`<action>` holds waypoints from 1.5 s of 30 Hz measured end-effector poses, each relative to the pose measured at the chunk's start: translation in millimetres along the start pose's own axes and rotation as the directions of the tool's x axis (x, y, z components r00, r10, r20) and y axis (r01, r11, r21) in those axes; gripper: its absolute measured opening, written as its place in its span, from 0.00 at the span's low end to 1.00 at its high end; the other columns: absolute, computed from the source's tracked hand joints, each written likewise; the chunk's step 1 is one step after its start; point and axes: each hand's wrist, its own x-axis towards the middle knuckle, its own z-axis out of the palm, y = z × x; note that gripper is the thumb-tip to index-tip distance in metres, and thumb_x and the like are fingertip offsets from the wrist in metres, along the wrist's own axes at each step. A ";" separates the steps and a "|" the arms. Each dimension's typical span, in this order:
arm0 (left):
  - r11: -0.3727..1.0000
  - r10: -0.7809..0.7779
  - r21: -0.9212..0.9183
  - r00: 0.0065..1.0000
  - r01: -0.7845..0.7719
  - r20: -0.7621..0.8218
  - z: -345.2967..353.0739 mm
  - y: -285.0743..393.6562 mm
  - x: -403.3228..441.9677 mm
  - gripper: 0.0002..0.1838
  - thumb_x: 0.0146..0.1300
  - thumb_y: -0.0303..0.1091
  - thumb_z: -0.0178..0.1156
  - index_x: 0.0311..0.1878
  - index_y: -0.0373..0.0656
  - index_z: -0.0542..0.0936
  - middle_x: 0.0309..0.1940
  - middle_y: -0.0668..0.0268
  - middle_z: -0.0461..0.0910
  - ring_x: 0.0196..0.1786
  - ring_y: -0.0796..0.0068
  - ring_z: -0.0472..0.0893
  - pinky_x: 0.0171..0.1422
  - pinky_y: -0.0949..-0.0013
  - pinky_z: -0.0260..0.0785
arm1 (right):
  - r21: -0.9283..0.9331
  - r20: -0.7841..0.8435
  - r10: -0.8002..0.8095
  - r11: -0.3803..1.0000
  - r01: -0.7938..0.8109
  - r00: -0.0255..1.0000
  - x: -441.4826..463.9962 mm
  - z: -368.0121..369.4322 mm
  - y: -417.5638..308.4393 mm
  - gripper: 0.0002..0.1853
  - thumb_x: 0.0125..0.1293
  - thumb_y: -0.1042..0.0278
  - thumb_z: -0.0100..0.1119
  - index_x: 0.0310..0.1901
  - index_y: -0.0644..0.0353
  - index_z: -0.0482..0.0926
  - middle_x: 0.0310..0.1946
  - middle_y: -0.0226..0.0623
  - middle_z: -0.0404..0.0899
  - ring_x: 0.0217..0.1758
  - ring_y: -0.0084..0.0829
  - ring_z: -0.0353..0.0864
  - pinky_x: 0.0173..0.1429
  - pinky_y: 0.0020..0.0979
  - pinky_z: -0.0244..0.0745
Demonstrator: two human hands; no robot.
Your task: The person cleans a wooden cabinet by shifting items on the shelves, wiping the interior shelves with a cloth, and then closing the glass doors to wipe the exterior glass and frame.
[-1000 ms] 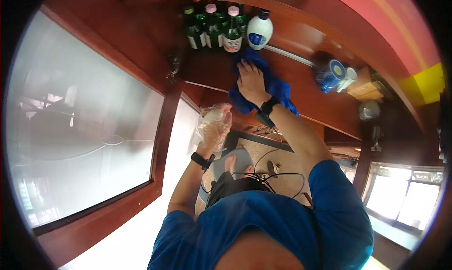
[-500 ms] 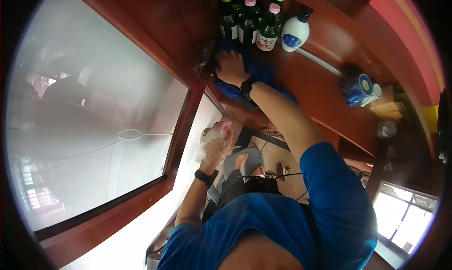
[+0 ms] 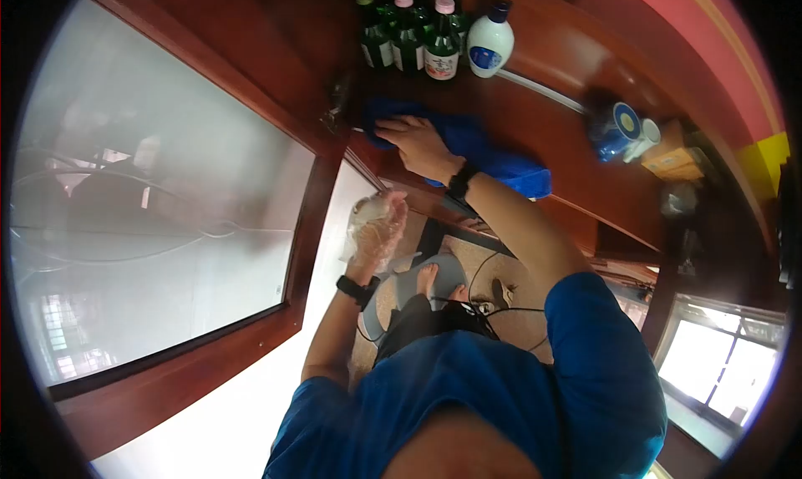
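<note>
My right hand (image 3: 424, 151) presses down on a blue cloth (image 3: 468, 136) lying on the reddish-brown wooden shelf (image 3: 535, 124), close to its front edge. The fingers rest on the cloth, pointing left, and the cloth spreads out to the right beneath the wrist. Lower down, beside the cabinet's side, my left hand (image 3: 378, 228) is closed around a crumpled clear plastic bag (image 3: 363, 237). Something whitish shows in the plastic, too unclear to name. Behind the cloth stand several green bottles (image 3: 442, 49) and a white bottle with a dark cap (image 3: 491, 45).
A framed glass door (image 3: 184, 203) hangs open at the left. Farther right on the shelf are a blue-and-white roll (image 3: 625, 121), a white cup (image 3: 647, 136) and a yellowish box (image 3: 672, 162). Below are a grey stool (image 3: 447, 274), cables and shoes (image 3: 501, 293).
My right hand has slid away from the bottles toward the shelf's front edge, dragging the cloth, more of which shows at the right. The view has shifted; my left hand still holds the plastic.
</note>
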 end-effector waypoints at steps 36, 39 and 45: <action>-0.094 0.815 0.958 0.532 -0.271 0.230 99.8 15.8 285.4 0.32 0.78 0.33 0.55 0.82 0.46 0.61 0.73 0.61 0.72 0.72 0.61 0.73 0.80 0.64 0.64 | -0.155 -0.190 0.512 0.827 -0.540 0.838 -125.4 -115.7 101.1 0.27 0.59 0.63 0.62 0.62 0.54 0.82 0.66 0.43 0.79 0.72 0.48 0.74 0.74 0.51 0.70; 0.891 0.160 -0.409 0.980 -0.196 -0.122 38.3 85.9 224.8 0.21 0.75 0.30 0.63 0.67 0.31 0.77 0.56 0.54 0.86 0.56 0.60 0.85 0.67 0.62 0.77 | -0.228 -0.260 0.563 0.754 -0.616 0.785 -92.7 -64.0 148.3 0.34 0.61 0.58 0.64 0.71 0.49 0.75 0.77 0.38 0.66 0.82 0.47 0.61 0.82 0.57 0.54; 0.770 0.542 0.447 0.836 -0.454 -0.085 -28.9 99.7 162.5 0.19 0.74 0.27 0.63 0.66 0.37 0.78 0.59 0.55 0.83 0.59 0.59 0.85 0.69 0.61 0.77 | -0.255 -0.071 0.628 0.739 -0.623 0.775 -22.1 -75.0 167.2 0.30 0.60 0.52 0.65 0.67 0.36 0.79 0.77 0.28 0.68 0.80 0.40 0.63 0.76 0.53 0.58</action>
